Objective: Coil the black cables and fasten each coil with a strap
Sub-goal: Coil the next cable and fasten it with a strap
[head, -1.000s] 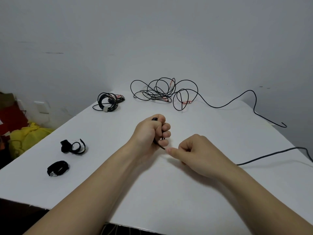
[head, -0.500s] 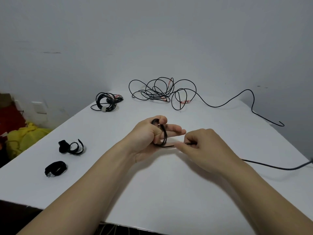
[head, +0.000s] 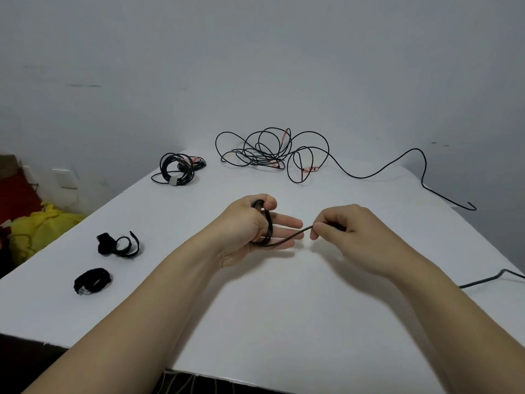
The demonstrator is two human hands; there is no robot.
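A thin black cable (head: 269,223) is wound in a few small loops round the fingers of the left hand (head: 244,231), above the middle of the flat white table (head: 284,322). The thumb bends over the top of the loops and pins them against the forefinger, while the other fingers stretch out straight toward the right. From the bottom of the loops one strand runs to the right hand (head: 352,234), which pinches it between thumb and forefinger with its other fingers curled in. The two hands are near each other but apart.

Beside the right forearm a dark stretch of cable (head: 483,281) lies on the table and leaves the view at the right edge. The hand hides whether it joins the held strand.

At the far side of the table lies a loose tangled heap of black cable (head: 264,152) with small reddish tags, one long tail snaking off to the right. Left of it sits a finished coil of black cable (head: 176,169) bound with a pale grey strap (head: 172,182). On the table's left part lie a partly unrolled black fabric strap (head: 119,244) and, nearer the front edge, a rolled black fabric strap (head: 92,280), both well apart from the hands. Beyond the left edge a yellow bag (head: 42,226) sits low beside the plain pale wall (head: 255,66)
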